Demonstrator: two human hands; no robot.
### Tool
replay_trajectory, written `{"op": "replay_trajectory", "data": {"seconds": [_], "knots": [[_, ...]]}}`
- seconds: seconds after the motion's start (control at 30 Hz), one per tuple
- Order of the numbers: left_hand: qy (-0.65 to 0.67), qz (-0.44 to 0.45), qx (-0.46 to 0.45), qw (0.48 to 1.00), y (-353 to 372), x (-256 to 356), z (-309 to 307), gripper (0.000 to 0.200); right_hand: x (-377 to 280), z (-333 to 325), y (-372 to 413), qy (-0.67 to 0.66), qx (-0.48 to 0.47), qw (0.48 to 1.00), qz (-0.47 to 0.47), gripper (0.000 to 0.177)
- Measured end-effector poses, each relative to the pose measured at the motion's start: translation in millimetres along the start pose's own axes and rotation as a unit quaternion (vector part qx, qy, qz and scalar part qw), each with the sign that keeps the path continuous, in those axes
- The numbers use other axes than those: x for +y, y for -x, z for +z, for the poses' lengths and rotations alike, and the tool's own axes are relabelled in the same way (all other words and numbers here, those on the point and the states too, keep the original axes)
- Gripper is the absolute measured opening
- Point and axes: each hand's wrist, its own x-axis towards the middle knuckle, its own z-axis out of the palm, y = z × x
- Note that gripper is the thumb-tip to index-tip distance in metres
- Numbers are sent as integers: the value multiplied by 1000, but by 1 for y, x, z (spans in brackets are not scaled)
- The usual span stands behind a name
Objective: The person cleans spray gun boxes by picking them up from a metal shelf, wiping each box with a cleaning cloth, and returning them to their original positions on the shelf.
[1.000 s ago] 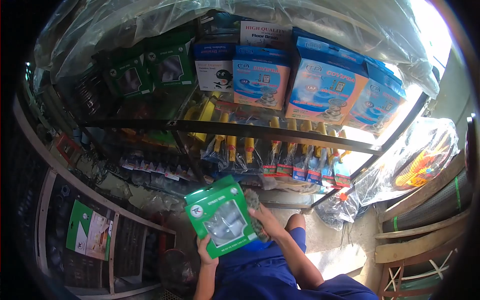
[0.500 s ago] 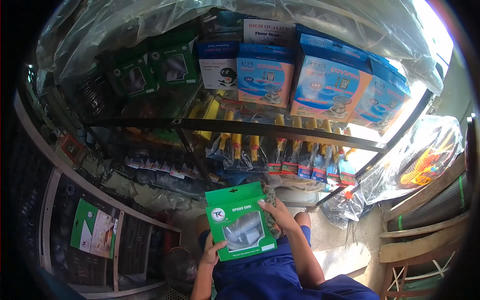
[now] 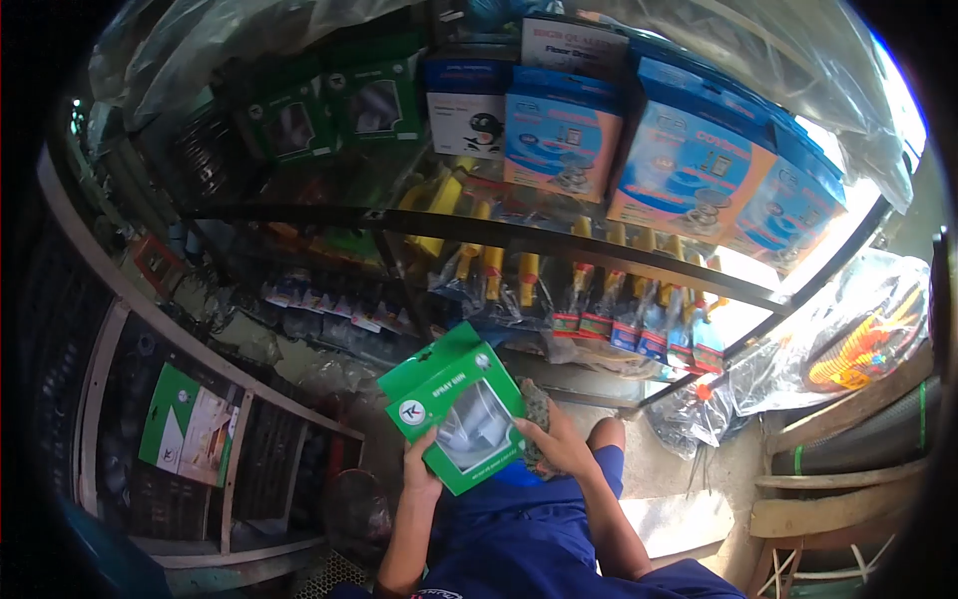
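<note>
A green spray gun box (image 3: 407,380) with a clear window tilts in front of my lap, its top leaning to the left. Its window shows a pale, grey-white spray gun (image 3: 477,429). My left hand (image 3: 421,467) grips the box's lower left edge, thumb on the front and fingers hidden behind. At the right edge of the box, my right hand (image 3: 559,445) is closed on a mottled grey-brown cloth (image 3: 536,411), which presses against the box's side. The right thumb reaches to the box's front edge.
Ahead stands a metal-framed shelf (image 3: 559,240) with more green boxes (image 3: 374,103), blue floor drain boxes (image 3: 689,160) and hanging yellow-handled tools (image 3: 529,280). A wooden-framed rack (image 3: 235,459) is at left. Plastic-wrapped goods (image 3: 848,339) and a slatted wooden piece (image 3: 838,514) are at right.
The box has turned anticlockwise and shifted slightly left and up. My left hand has risen along its edge. The right hand and cloth stay at its right side. The view has shifted a little.
</note>
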Motion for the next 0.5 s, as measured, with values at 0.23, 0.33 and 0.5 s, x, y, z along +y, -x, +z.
{"op": "replay_trajectory", "data": {"seconds": [0.23,0.33,0.5], "knots": [[119,-12,24,993,5,-46,-5,47,11,52,2,-313,209,925,38,70],[134,-21,-31,990,10,-64,-10,52,-5,42,-10,-352,242,904,25,64],[171,-2,-152,973,14,-40,-26,72,6,1,-21,-350,156,922,45,56]]}}
